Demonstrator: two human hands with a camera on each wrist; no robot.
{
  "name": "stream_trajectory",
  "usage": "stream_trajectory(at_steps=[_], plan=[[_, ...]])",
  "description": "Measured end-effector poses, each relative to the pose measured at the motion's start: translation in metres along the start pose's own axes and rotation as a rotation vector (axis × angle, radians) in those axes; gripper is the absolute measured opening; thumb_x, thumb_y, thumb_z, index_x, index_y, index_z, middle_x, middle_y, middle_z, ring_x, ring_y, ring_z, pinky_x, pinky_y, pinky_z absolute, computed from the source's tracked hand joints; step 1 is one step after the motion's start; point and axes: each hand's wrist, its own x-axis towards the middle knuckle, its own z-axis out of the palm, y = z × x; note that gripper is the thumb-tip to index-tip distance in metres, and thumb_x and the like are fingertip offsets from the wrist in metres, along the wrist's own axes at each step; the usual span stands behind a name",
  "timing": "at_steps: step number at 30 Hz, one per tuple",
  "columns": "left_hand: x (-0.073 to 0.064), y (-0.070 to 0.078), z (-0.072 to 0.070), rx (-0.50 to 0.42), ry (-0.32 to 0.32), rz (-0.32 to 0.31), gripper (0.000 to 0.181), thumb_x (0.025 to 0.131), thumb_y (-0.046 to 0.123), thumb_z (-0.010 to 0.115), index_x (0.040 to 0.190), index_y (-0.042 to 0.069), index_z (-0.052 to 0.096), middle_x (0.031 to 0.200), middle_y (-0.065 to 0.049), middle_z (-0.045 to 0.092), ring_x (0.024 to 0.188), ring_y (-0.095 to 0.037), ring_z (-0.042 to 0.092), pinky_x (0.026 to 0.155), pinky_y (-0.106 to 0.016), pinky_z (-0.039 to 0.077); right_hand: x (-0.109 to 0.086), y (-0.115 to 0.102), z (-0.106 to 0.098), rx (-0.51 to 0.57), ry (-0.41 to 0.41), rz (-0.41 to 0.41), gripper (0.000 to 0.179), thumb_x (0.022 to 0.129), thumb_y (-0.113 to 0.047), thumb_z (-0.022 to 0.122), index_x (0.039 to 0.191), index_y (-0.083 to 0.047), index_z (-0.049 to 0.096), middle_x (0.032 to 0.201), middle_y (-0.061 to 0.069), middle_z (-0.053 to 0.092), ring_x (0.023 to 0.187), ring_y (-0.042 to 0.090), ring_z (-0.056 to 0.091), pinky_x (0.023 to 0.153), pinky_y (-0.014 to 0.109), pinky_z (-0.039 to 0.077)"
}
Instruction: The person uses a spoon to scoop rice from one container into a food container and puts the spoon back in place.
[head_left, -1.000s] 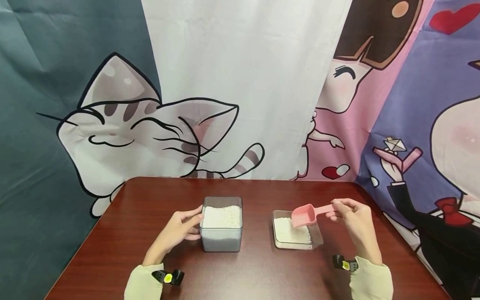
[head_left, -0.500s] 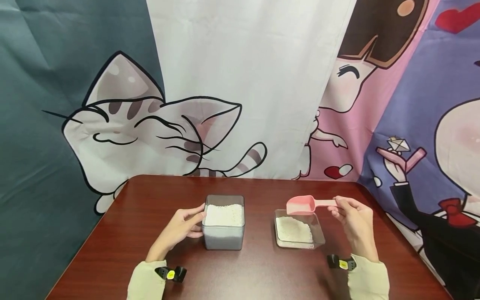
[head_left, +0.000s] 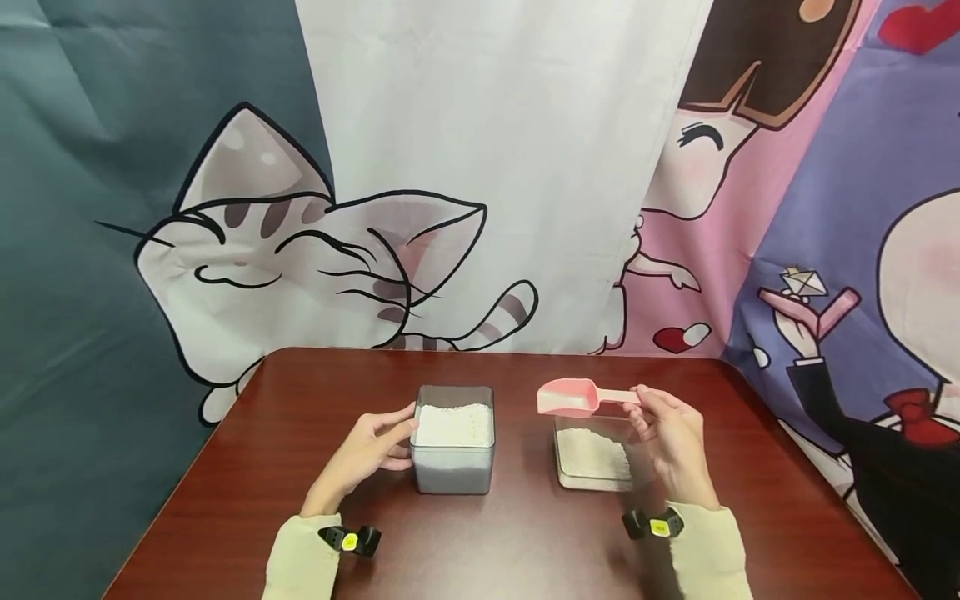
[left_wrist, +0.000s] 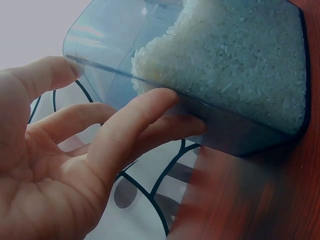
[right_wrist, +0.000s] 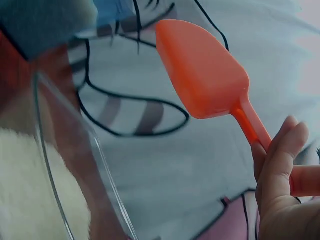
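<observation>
My right hand (head_left: 673, 446) pinches the handle of a pink scoop (head_left: 567, 397), its bowl pointing left. In the head view the scoop appears above the far side of a shallow clear box (head_left: 596, 483) of white grains. The right wrist view shows the scoop (right_wrist: 202, 70) from outside, so its contents are hidden there. A taller grey see-through container (head_left: 453, 475) stands to the left, holding rice (left_wrist: 235, 55) heaped against one side. Against its left wall rests my left hand (head_left: 363, 454), the fingers extended and touching it near the rim.
Both containers stand on a dark red-brown wooden table (head_left: 517, 542), with a gap between them. Behind the table hangs a printed cloth (head_left: 495, 125) with cartoon figures. A small black device is strapped on each wrist.
The scoop has risen from the shallow box, levelled and moved left along with my right hand. My left hand stays at the tall container. The head view has shifted slightly.
</observation>
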Motion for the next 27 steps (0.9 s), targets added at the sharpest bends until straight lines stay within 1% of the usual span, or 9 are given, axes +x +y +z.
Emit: stream_trajectory(at_steps=[2,5,8,10,12,15,19,22,27], plan=[[0.000,0.000,0.000,-0.003,0.001,-0.002,0.057,0.090,0.028,0.059,0.137,0.002,0.041,0.126,-0.028,0.050,0.082,-0.030,0.067,0.070,-0.048,0.054,0.000,0.003,0.007,0.013,-0.021,0.012,0.009,0.086,-0.007,0.063,0.089,-0.001,0.070,0.072,0.008,0.067,0.057,0.012,0.063,0.055,0.017,0.054],[0.001,-0.002,-0.001,-0.006,0.011,0.000,0.057,0.090,0.027,0.059,0.137,0.002,0.041,0.127,-0.028,0.049,0.082,-0.030,0.067,0.069,-0.046,0.055,-0.001,0.006,0.017,0.035,-0.061,0.007,0.010,0.086,-0.005,0.062,0.090,0.002,0.069,0.072,0.008,0.067,0.057,0.013,0.063,0.055,0.018,0.054],[0.002,-0.003,-0.001,-0.004,0.005,0.002,0.056,0.090,0.026,0.059,0.137,0.001,0.040,0.127,-0.029,0.049,0.082,-0.031,0.067,0.069,-0.045,0.055,-0.002,0.007,0.025,0.045,-0.080,-0.009,0.010,0.086,-0.005,0.062,0.090,0.003,0.069,0.073,0.009,0.067,0.056,0.013,0.063,0.057,0.019,0.055],[0.003,-0.002,0.000,-0.003,0.000,0.002,0.055,0.091,0.025,0.058,0.137,0.000,0.040,0.126,-0.029,0.049,0.082,-0.031,0.067,0.068,-0.045,0.055,-0.004,0.008,0.031,0.024,-0.081,-0.034,0.011,0.086,-0.005,0.063,0.089,0.003,0.069,0.071,0.008,0.067,0.055,0.013,0.063,0.056,0.019,0.055],[0.004,-0.002,0.002,0.001,-0.004,-0.002,0.056,0.090,0.025,0.059,0.137,0.000,0.040,0.125,-0.029,0.051,0.082,-0.031,0.067,0.069,-0.047,0.055,-0.005,0.009,0.036,-0.012,-0.086,-0.061,0.011,0.086,-0.005,0.063,0.089,0.003,0.068,0.070,0.008,0.067,0.055,0.014,0.063,0.055,0.019,0.055],[0.003,-0.003,0.003,-0.007,-0.005,0.000,0.056,0.091,0.025,0.058,0.137,0.000,0.040,0.123,-0.029,0.052,0.081,-0.031,0.067,0.070,-0.049,0.054,-0.007,0.011,0.047,-0.068,-0.114,-0.093,0.011,0.086,-0.005,0.062,0.089,0.004,0.068,0.067,0.008,0.067,0.055,0.014,0.064,0.053,0.020,0.054],[0.003,-0.003,0.003,-0.009,-0.004,0.004,0.056,0.091,0.025,0.058,0.137,0.000,0.040,0.123,-0.028,0.052,0.080,-0.031,0.067,0.070,-0.049,0.054,-0.009,0.011,0.062,-0.131,-0.172,-0.097,0.010,0.087,-0.007,0.062,0.089,0.002,0.067,0.067,0.008,0.067,0.056,0.015,0.066,0.054,0.021,0.055],[0.003,-0.003,0.002,0.001,0.004,0.006,0.056,0.090,0.026,0.060,0.136,0.001,0.042,0.122,-0.028,0.053,0.080,-0.030,0.067,0.069,-0.049,0.054,-0.009,0.012,0.075,-0.195,-0.199,-0.118,0.013,0.086,-0.008,0.063,0.090,0.004,0.065,0.068,0.010,0.067,0.057,0.017,0.066,0.056,0.024,0.056],[0.004,-0.005,0.001,-0.005,-0.001,0.014,0.056,0.090,0.027,0.060,0.135,-0.001,0.042,0.121,-0.028,0.054,0.079,-0.030,0.067,0.071,-0.051,0.053,-0.008,0.017,0.095,-0.330,-0.227,-0.188,0.019,0.087,-0.006,0.061,0.093,0.011,0.061,0.073,0.020,0.067,0.058,0.023,0.067,0.059,0.034,0.057]])
